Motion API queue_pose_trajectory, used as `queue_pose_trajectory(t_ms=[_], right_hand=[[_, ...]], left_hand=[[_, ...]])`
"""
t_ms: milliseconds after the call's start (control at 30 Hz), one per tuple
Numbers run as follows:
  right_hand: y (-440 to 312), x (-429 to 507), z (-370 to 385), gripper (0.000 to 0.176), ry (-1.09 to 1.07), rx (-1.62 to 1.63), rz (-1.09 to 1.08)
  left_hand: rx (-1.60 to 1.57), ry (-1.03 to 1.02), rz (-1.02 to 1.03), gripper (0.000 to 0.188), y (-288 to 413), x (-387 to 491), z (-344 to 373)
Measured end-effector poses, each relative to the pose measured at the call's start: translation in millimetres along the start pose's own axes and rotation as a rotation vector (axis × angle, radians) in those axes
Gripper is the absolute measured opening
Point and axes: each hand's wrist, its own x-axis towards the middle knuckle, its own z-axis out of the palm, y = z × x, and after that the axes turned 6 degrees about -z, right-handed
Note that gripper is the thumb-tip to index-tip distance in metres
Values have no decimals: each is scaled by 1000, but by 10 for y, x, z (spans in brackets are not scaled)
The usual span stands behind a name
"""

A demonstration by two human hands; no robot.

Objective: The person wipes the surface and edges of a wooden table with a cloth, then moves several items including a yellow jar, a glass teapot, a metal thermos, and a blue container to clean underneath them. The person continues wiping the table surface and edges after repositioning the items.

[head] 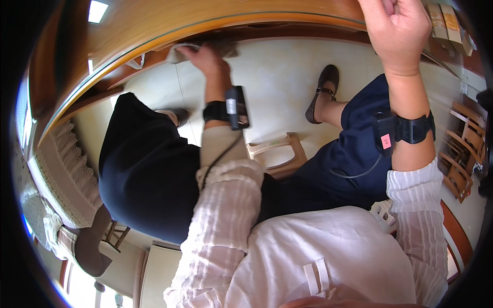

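Note:
My left hand point(211, 61) is bent around a greyish cloth point(178, 54), just below the front edge of a wooden table point(246, 13). Part of the cloth shows on each side of the hand, and it is blurred. My right hand point(402, 36) is raised at the table's right part, with its fingers curled inward. The top of the picture cuts off its fingertips, so whether it holds something is hidden. Each forearm bears a black strapped device, the left one point(238, 107) and the right one point(385, 129), with a cable running from it.
Between my legs is a beige stool-like frame point(296, 152) on the pale floor point(269, 77). Cardboard boxes point(448, 29) lie at the upper right. Wooden chairs point(464, 150) stand at the right, a lace-trimmed covered seat point(63, 173) at the left. A white strap point(137, 62) hangs under the table edge.

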Motion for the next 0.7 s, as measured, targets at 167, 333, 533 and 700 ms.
queue_pose_trajectory(t_ms=[167, 333, 533, 700], right_hand=[[62, -5, -8, 10, 11, 60, -38], [70, -1, -18, 9, 25, 29, -102], [57, -125, -309, 8, -20, 363, -72], [-77, -974, -452, 28, -440, 464, 9]], left_hand=[[741, 31, -90, 84, -341, 265, -120], [753, -398, -446, 72, -603, -414, 104], [604, -516, -639, 64, -212, -1220, 400], [580, -478, -661, 47, 117, -1657, 305]])
